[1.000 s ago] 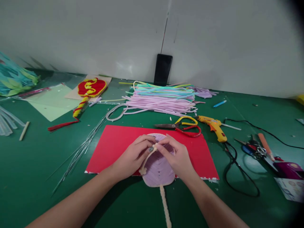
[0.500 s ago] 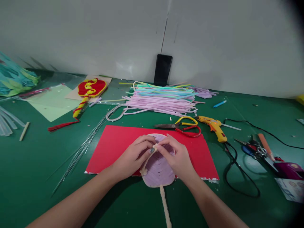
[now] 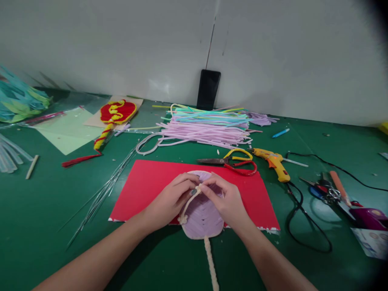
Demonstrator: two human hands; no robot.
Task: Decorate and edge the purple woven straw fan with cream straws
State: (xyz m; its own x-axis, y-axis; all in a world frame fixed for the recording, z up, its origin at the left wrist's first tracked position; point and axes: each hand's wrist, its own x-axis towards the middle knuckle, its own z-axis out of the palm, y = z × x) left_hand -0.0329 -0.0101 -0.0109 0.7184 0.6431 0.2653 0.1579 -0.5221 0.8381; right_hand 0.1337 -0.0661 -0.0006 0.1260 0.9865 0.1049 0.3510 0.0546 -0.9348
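Observation:
A lilac hand fan (image 3: 203, 222) with a cream rim and a twisted cream handle (image 3: 209, 254) lies partly on a red sheet (image 3: 145, 182). A cream pipe cleaner (image 3: 188, 204) arcs over the fan's left side, with a small curled knot at its lower end. My left hand (image 3: 172, 198) pinches its upper end near the fan's top. From the other side my right hand (image 3: 222, 196) closes thumb and forefinger on the same end. The fingertips nearly meet and partly hide the piece between them.
Scissors (image 3: 227, 161) lie at the sheet's back edge, beside a yellow glue gun (image 3: 273, 159) with a black cord. Behind are pipe cleaner bundles (image 3: 206, 131) and a leaning phone (image 3: 208, 89). Wires (image 3: 106, 188) and a red-and-yellow fan (image 3: 118, 112) are on the left.
Both hands stay almost in place at the fan's top. The left fingers have shifted slightly, and more of the cream pipe cleaner shows below them.

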